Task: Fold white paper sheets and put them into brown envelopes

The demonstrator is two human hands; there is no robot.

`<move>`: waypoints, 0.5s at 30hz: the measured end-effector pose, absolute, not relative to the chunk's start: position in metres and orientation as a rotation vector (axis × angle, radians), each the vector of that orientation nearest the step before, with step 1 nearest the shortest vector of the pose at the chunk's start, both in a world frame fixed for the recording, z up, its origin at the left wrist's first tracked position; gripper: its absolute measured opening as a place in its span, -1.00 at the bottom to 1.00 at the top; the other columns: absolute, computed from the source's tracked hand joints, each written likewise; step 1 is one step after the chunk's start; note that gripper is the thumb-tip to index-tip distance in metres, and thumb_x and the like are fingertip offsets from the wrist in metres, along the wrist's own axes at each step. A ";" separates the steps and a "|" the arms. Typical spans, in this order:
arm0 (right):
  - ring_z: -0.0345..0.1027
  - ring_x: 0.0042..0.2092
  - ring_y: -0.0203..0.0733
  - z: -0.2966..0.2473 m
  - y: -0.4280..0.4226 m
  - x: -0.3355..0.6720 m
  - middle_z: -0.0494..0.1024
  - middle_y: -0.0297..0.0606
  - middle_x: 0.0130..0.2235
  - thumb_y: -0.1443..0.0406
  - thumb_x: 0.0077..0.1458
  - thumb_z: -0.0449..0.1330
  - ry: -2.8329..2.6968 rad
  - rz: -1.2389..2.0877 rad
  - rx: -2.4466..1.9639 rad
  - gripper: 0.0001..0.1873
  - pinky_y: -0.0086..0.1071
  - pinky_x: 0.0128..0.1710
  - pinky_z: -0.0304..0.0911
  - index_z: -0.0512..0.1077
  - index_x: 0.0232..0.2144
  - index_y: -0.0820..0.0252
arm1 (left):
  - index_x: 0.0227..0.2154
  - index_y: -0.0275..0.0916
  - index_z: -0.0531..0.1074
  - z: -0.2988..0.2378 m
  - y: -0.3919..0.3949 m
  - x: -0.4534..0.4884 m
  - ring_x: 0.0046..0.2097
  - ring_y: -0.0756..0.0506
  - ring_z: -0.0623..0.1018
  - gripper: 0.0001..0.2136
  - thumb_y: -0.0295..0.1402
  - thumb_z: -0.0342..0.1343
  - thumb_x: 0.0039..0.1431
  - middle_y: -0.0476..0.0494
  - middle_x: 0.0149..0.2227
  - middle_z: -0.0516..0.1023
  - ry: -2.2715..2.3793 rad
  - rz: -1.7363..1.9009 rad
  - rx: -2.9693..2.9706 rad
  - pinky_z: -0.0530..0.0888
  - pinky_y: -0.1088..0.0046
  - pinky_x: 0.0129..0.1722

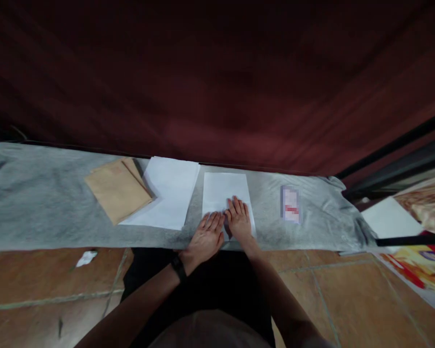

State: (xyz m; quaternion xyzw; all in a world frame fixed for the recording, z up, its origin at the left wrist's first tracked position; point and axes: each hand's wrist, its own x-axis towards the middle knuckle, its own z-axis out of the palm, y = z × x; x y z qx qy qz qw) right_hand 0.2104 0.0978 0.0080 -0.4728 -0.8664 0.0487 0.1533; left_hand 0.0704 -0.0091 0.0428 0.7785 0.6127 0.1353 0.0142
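A white sheet of paper (223, 186) lies on the grey cloth straight in front of me. My left hand (207, 234) rests flat over its lower left part, fingers stretched out. On the lower right part lies my right hand (239, 220), also flat, its fingers pointing up the sheet. The two thumbs are close together, and neither hand grips anything. To the left is a stack of white paper (170, 193). Brown envelopes (118, 188) overlap that stack's left side.
The grey cloth (39, 203) covers a long narrow surface against a dark red curtain (203, 96). A blurred-out small rectangular item (290, 205) lies at the right. A crumpled white scrap (86, 258) is on the tiled floor (329, 290). A colourful box (420, 270) stands at far right.
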 end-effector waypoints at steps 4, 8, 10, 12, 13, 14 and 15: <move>-0.03 0.44 0.07 0.005 0.096 0.211 0.07 -0.04 0.45 0.27 0.43 -0.06 -2.487 0.070 -1.354 -0.45 0.06 0.39 -0.09 0.14 0.40 0.19 | 0.36 -0.40 0.15 0.030 0.007 0.079 0.44 -0.20 0.16 -0.46 -0.32 -0.11 0.38 -0.34 0.39 0.26 1.997 0.418 2.375 0.05 0.07 0.45; -0.04 0.44 0.08 0.003 0.098 0.212 0.07 -0.02 0.45 0.25 0.44 -0.09 -2.503 0.051 -1.348 -0.45 0.07 0.37 -0.09 0.14 0.40 0.19 | 0.37 -0.40 0.14 0.016 0.011 0.079 0.46 -0.22 0.11 -0.43 -0.18 -0.11 0.42 -0.35 0.41 0.21 2.013 0.427 2.349 0.03 0.07 0.45; -0.03 0.43 0.09 0.003 0.101 0.215 0.08 0.00 0.45 0.21 0.45 -0.11 -2.501 0.041 -1.361 -0.45 0.05 0.36 -0.06 0.15 0.40 0.20 | 0.37 -0.40 0.12 0.014 0.008 0.076 0.46 -0.21 0.09 -0.41 -0.13 -0.12 0.43 -0.36 0.42 0.18 1.997 0.429 2.355 0.02 0.10 0.45; 0.00 0.42 0.11 0.002 0.105 0.220 0.08 0.02 0.44 0.19 0.46 -0.13 -2.488 0.021 -1.385 -0.45 0.05 0.35 -0.03 0.15 0.40 0.21 | 0.37 -0.41 0.11 0.015 0.005 0.072 0.47 -0.21 0.07 -0.39 -0.09 -0.13 0.43 -0.37 0.43 0.15 1.976 0.422 2.364 0.00 0.11 0.45; 0.01 0.42 0.12 0.001 0.107 0.222 0.08 0.04 0.44 0.18 0.46 -0.14 -2.479 0.010 -1.398 -0.44 0.06 0.34 -0.02 0.15 0.40 0.22 | 0.38 -0.41 0.11 0.017 0.003 0.069 0.47 -0.21 0.06 -0.38 -0.08 -0.13 0.43 -0.37 0.43 0.13 1.963 0.416 2.371 0.00 0.12 0.45; 0.02 0.41 0.13 0.000 0.109 0.224 0.09 0.07 0.44 0.17 0.47 -0.15 -2.466 -0.002 -1.412 -0.44 0.07 0.34 -0.02 0.14 0.40 0.23 | 0.38 -0.41 0.11 0.018 0.002 0.067 0.48 -0.21 0.05 -0.38 -0.07 -0.13 0.43 -0.37 0.44 0.11 1.949 0.410 2.379 -0.01 0.12 0.45; 0.03 0.40 0.14 0.000 0.111 0.226 0.09 0.09 0.43 0.16 0.47 -0.16 -2.453 -0.014 -1.426 -0.43 0.08 0.33 -0.02 0.14 0.41 0.23 | 0.38 -0.40 0.11 0.019 0.001 0.066 0.48 -0.22 0.04 -0.38 -0.06 -0.13 0.43 -0.37 0.44 0.09 1.936 0.403 2.388 -0.01 0.12 0.45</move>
